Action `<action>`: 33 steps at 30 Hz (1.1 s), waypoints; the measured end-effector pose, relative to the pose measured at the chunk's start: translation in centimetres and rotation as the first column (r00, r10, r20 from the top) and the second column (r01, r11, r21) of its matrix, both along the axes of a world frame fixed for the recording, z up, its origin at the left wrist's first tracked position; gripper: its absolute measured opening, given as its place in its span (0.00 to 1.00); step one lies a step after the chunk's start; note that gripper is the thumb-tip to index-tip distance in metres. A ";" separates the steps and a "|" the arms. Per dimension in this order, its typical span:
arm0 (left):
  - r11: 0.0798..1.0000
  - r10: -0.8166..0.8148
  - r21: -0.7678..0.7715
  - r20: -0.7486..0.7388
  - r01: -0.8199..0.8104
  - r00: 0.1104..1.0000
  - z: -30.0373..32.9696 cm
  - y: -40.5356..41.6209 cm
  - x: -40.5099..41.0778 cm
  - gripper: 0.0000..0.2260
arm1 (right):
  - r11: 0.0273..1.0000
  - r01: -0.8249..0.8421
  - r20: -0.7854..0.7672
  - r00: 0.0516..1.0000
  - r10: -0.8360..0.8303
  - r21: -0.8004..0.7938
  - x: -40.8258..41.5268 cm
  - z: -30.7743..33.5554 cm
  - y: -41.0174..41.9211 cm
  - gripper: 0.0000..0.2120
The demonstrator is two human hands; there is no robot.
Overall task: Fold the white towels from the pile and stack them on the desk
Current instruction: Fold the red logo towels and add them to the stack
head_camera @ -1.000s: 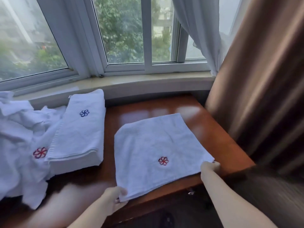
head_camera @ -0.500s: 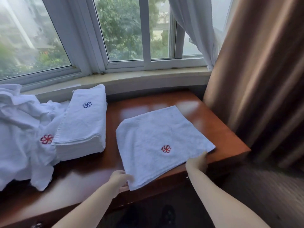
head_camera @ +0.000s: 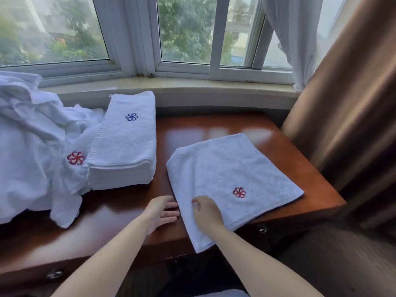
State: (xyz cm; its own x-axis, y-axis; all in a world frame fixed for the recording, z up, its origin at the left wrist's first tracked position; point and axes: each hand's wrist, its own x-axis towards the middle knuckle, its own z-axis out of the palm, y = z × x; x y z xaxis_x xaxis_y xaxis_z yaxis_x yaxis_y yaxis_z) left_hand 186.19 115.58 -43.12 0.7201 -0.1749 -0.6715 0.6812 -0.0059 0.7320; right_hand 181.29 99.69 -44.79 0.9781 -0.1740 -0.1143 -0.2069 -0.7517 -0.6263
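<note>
Terry towel (head_camera: 231, 181) lay soft, limp on worktop (head_camera: 278, 146); best taken at corners. Right hand (head_camera: 206, 212) seemingly pinched its near-left edge w/ curled grip; left hand (head_camera: 162, 211) lay flat, released.

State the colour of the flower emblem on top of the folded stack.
Blue flower emblem, head view.

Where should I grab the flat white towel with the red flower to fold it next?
Probably at the left edge of the flat white towel with the red flower, coming from the left, where the left hand lies flat beside it. The near corner overhangs the wooden desk, so it lifts easily.
</note>
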 end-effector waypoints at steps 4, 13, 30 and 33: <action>0.998 0.059 0.022 0.058 -0.060 0.997 -1.3 -0.1 0.7 0.15 | 0.965 -0.038 -0.012 0.999 0.037 -0.258 0.5 -1.5 1.0 0.18; 0.990 0.140 0.020 0.083 -0.142 0.987 -1.3 -2.4 3.5 0.15 | 0.925 -0.136 0.034 0.987 0.159 -0.354 -0.5 -3.7 -1.6 0.28; 0.819 -0.424 0.571 0.533 0.059 0.733 -1.4 -6.0 5.5 0.20 | 0.931 0.117 0.110 0.990 -0.084 -0.346 1.1 -1.4 -7.1 0.21; 0.849 -0.332 0.529 0.544 -0.008 0.770 -0.6 -6.6 7.0 0.33 | 0.896 0.056 0.055 0.998 -0.035 -0.441 0.8 -1.7 -5.4 0.24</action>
State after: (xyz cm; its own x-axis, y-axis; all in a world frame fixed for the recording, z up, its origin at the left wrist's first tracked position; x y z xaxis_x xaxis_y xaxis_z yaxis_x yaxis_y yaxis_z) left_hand 193.21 109.00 -43.74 0.9842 -0.1108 -0.1378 0.0583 -0.5326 0.8443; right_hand 182.05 94.29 -46.53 0.9702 -0.2407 0.0279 -0.2272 -0.9435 -0.2414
